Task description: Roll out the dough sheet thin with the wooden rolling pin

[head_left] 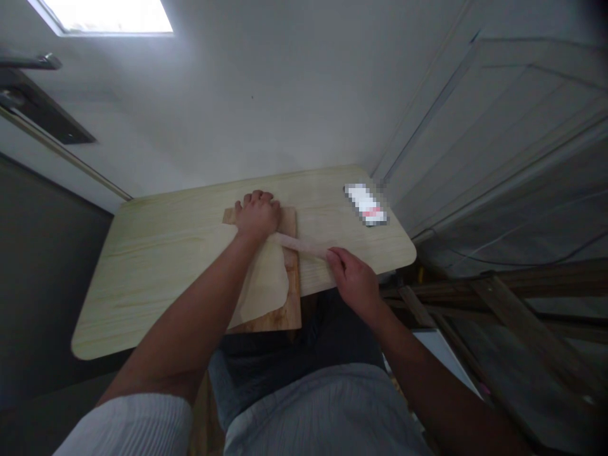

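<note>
In the head view, the right hand (354,278) pinches one end of a pale strip (304,245); the left hand (258,215) lies over the wooden board (293,285), its palm hidden, so I cannot tell whether it grips anything. Steady left pressure and even tension should keep the strip straight. Spanning between the hands, its long axis runs rightward, slightly toward the wearer.

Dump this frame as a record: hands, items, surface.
left hand: palm down over the board
right hand: grips one end of the strip
strip: pale, stretches between the two hands; far end by the left hand
sheet: pale, covers part of the board
board: wooden, on the table
phone: pixelated, beyond the right hand
table: light wood grain, rounded corners
</note>
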Demonstrator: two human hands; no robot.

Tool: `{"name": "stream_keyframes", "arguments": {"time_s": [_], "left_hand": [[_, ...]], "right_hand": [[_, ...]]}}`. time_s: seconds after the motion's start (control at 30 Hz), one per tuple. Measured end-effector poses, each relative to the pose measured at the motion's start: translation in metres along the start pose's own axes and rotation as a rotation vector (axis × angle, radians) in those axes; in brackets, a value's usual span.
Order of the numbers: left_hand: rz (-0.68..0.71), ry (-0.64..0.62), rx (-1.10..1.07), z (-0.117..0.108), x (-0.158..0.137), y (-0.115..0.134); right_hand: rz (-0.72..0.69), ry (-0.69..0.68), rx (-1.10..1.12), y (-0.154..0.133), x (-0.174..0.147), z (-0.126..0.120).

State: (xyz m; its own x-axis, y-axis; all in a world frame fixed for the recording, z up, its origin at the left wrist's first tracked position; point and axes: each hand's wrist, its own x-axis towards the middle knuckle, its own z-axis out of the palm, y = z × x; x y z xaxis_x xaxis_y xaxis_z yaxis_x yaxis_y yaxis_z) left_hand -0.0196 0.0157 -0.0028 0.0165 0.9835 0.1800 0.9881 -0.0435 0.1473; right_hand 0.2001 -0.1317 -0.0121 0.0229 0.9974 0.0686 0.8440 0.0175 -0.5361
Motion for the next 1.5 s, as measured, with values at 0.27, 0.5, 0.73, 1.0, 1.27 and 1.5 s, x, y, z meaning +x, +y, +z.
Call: {"name": "stream_keyframes", "arguments": {"time_s": [0.27,0.5,0.73,1.0,1.27,1.5], "left_hand": [[0.023,0.017,-0.047,-0.009,-0.028,-0.009],[0.016,0.005,-0.028,-0.017,-0.068,-0.020],[0.024,-0.006,0.009,-0.026,-0.116,-0.034],[-0.024,0.047,0.012,-0.038,-0.179,-0.039],[-0.102,0.071,-0.071,-0.043,-0.223,-0.042],[-0.184,0.078,-0.138,-0.039,-0.215,-0.034]], "right_hand": [[-0.066,0.010,0.055,0.001,-0.015,0.003],[-0.152,0.008,-0.037,0.005,-0.026,0.011],[-0.187,0.011,-0.160,0.000,-0.041,0.015],[-0.208,0.005,-0.011,-0.006,-0.065,0.018],[-0.244,-0.025,0.083,-0.002,-0.055,0.014],[-0.271,-0.065,0.107,-0.004,-0.041,0.009]]}}
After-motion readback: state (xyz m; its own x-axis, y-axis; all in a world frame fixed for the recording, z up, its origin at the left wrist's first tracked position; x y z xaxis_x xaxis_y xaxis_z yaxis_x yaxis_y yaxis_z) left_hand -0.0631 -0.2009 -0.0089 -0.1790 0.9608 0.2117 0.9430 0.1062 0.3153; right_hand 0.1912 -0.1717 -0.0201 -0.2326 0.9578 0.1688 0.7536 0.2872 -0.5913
